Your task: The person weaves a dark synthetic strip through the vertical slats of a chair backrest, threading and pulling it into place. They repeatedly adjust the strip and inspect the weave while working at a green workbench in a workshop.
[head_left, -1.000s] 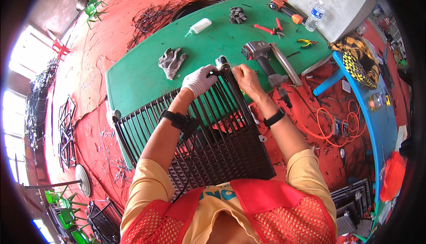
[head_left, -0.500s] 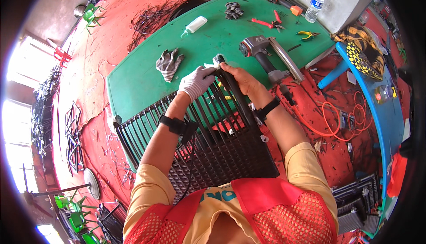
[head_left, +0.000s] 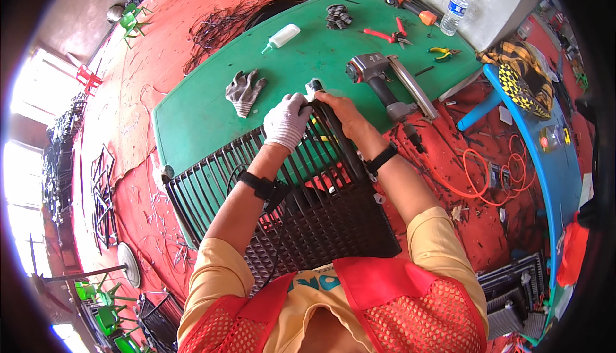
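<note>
Stretched forward, the gloved left hand (head_left: pixel 287 122) curls over the far right corner of one dark woven panel (head_left: pixel 333 225), and the bare right hand (head_left: pixel 351 119) grips that corner from its outer side. The panel overlaps the near edge of the green worktop (head_left: pixel 199 109), which bears one red-handled pliers (head_left: pixel 378 34), one yellow-handled pliers (head_left: pixel 440 50) and one squeeze bottle (head_left: pixel 283 36), contents unclear.

Bench (head_left: pixel 192 116) green. Woven panel (head_left: pixel 337 228) dark brown, basketweave. Left hand (head_left: pixel 287 122) gloved whitish, cuff grey-striped. Vest (head_left: pixel 414 298) red mesh; sleeves (head_left: pixel 221 266) yellow. Plaid cloth (head_left: pixel 541 82) orange-black; chequered cloth (head_left: pixel 515 89) yellow-black. Floor covering (head_left: pixel 144 64) red.
</note>
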{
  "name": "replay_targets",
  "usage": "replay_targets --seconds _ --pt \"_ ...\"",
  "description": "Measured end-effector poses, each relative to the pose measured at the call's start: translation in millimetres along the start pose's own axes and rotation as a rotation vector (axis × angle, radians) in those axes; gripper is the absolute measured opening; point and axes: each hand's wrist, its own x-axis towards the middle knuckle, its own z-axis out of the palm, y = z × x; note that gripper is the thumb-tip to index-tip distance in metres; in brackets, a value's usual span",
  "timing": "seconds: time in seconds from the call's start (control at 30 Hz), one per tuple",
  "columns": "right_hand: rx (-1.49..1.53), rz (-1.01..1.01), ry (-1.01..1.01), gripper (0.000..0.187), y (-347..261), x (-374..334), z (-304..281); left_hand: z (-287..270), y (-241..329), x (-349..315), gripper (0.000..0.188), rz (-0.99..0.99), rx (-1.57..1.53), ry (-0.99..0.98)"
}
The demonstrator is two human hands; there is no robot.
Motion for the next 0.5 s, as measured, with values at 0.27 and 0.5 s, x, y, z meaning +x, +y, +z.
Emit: replay_targets --seconds 0.27,0.5 --pt "-0.077 -0.173 0.090 0.039 5 -3 8 16 6 1 0.015 0.015 0.022 0.166" --pt "-0.103 -0.168 0.037 0.032 11 6 2 2 -10 28 0.027 -0.143 -0.178 -0.263"
